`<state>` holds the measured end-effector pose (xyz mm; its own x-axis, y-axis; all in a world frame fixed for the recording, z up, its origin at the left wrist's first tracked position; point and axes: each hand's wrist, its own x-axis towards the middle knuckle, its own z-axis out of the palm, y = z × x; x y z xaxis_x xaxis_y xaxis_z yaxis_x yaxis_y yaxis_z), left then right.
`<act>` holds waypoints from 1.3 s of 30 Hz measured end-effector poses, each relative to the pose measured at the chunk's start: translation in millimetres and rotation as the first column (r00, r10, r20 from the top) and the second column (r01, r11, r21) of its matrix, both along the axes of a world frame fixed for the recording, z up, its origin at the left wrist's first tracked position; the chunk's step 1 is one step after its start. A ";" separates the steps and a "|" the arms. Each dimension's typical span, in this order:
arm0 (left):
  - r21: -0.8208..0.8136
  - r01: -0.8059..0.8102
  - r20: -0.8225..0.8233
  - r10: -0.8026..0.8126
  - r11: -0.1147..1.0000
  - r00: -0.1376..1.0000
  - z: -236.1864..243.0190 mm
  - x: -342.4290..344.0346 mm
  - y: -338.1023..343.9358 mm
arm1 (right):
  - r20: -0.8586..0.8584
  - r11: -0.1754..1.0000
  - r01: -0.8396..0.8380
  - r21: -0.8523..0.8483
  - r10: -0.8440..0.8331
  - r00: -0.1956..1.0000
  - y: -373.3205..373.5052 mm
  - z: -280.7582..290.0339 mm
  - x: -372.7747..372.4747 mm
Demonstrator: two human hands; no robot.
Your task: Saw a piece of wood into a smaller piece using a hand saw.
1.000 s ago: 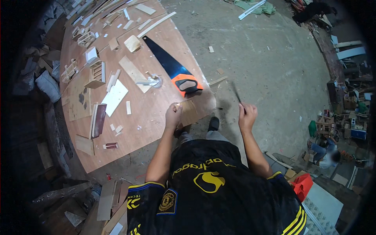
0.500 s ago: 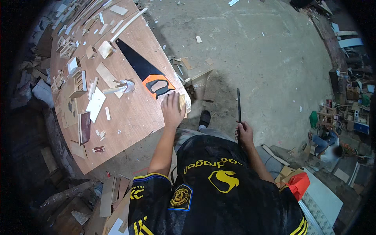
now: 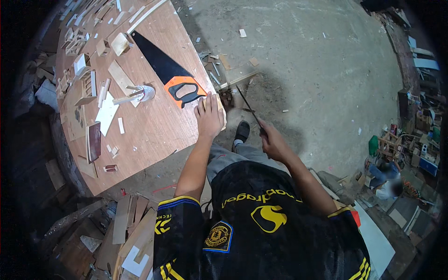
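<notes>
My left hand [image 3: 209, 116] presses over a pale wooden block [image 3: 220, 112] at the right edge of the workbench [image 3: 158, 149], fingers bent across its top. In my right hand [image 3: 276, 143] is a long, thin, dark file-like bar [image 3: 249, 107], gripped at its near end. It slants up and to the left, its far tip right of the bench edge, apart from the block. Just beyond my left fingers lies a handsaw [image 3: 172, 77] with an orange and black handle, its blade pointing to the far left.
A cup with sticks [image 3: 146, 93] stands left of the saw, among wood offcuts [image 3: 122, 77]. Scrap boards [image 3: 238, 80] lie on the floor beyond the block. Another person [image 3: 387, 179] sits far right, and more boards [image 3: 123, 224] lean at the lower left.
My right hand has moved left and forward, and the dark bar has swung from upright to slanting toward the bench. My left hand stays on the block.
</notes>
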<state>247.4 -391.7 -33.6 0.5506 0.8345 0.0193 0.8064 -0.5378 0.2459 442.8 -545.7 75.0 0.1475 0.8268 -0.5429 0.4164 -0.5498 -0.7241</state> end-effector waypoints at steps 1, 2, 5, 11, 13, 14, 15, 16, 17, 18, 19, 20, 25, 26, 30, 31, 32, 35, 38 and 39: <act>0.027 -0.016 -0.012 0.016 0.999 1.000 -0.1 3.2 1.9 | 0.129 0.983 -0.077 0.164 0.056 0.990 14.2 -0.1 -4.7; 0.023 -0.020 -0.011 0.020 1.000 1.000 -1.1 7.2 4.0 | 0.264 0.935 -0.171 0.312 0.088 0.961 27.4 2.4 -10.0; -0.023 -0.081 -0.028 0.080 0.996 0.996 -3.7 13.3 9.3 | 0.283 0.982 -0.188 -0.007 0.183 0.942 62.3 14.3 -29.6; -0.036 -0.058 -0.038 0.057 0.998 0.998 -6.5 15.5 15.7 | 0.458 0.934 -0.357 -0.007 0.321 0.829 99.5 21.0 -43.7; -0.052 -0.059 -0.037 0.057 0.997 0.998 -5.3 16.1 16.5 | 0.467 0.934 -0.356 -0.039 0.332 0.820 108.9 19.0 -46.7; -0.059 -0.048 -0.031 0.046 0.997 0.998 -5.5 15.9 16.9 | 0.474 0.931 -0.358 -0.067 0.345 0.810 113.2 18.8 -48.2; -0.066 -0.048 0.009 0.049 0.997 0.999 -5.4 15.7 17.7 | 0.476 0.935 -0.346 -0.076 0.339 0.811 117.2 18.4 -49.7; -0.075 -0.062 0.045 0.065 0.995 0.997 -7.6 13.6 15.5 | 0.485 0.926 -0.356 -0.130 0.372 0.792 121.9 24.5 -52.6; -0.032 -0.048 -0.043 0.046 0.998 0.998 -13.3 11.6 16.2 | 0.490 0.913 -0.364 -0.184 0.406 0.771 126.7 30.1 -55.3; -0.043 -0.050 -0.044 0.048 0.998 0.998 -18.1 11.0 17.4 | 0.485 0.911 -0.365 -0.193 0.412 0.771 131.8 34.1 -57.3; -0.035 -0.036 -0.064 0.034 0.999 0.997 -22.4 10.2 18.7 | 0.488 0.908 -0.359 -0.215 0.418 0.766 136.6 36.5 -60.0; -0.027 -0.022 -0.084 0.020 0.999 0.996 -26.5 9.2 19.5 | 0.490 0.905 -0.353 -0.236 0.425 0.761 140.1 39.2 -62.6; 0.107 0.041 -0.072 -0.033 0.993 0.997 -31.0 4.7 24.3 | 0.487 0.897 -0.355 -0.264 0.441 0.754 151.3 52.0 -69.4; 0.106 0.041 -0.070 -0.034 0.994 0.997 -32.8 3.2 24.8 | 0.483 0.890 -0.371 -0.264 0.455 0.748 153.9 54.7 -70.8; 0.064 0.033 -0.029 -0.031 0.997 0.999 -26.8 3.2 23.6 | 0.496 0.874 -0.401 -0.273 0.485 0.720 157.4 63.3 -75.4; 0.049 0.020 -0.030 -0.019 0.999 0.999 -26.4 3.6 23.9 | 0.491 0.881 -0.385 -0.274 0.473 0.731 159.6 63.0 -77.0; 0.047 0.025 -0.028 -0.024 0.999 0.999 -26.1 3.4 24.3 | 0.487 0.888 -0.369 -0.276 0.460 0.742 161.7 62.2 -78.4; 0.068 0.014 -0.044 -0.011 0.998 0.999 -29.7 3.8 23.9 | 0.488 0.888 -0.349 -0.298 0.456 0.744 166.6 53.2 -82.7; 0.094 -0.006 -0.043 0.010 0.996 0.999 -34.2 3.8 23.5 | 0.518 0.882 -0.358 -0.307 0.471 0.714 167.6 52.5 -90.4; 0.096 -0.016 -0.058 0.021 0.995 0.998 -35.5 3.8 23.1 | 0.518 0.881 -0.357 -0.309 0.471 0.714 169.2 53.4 -91.7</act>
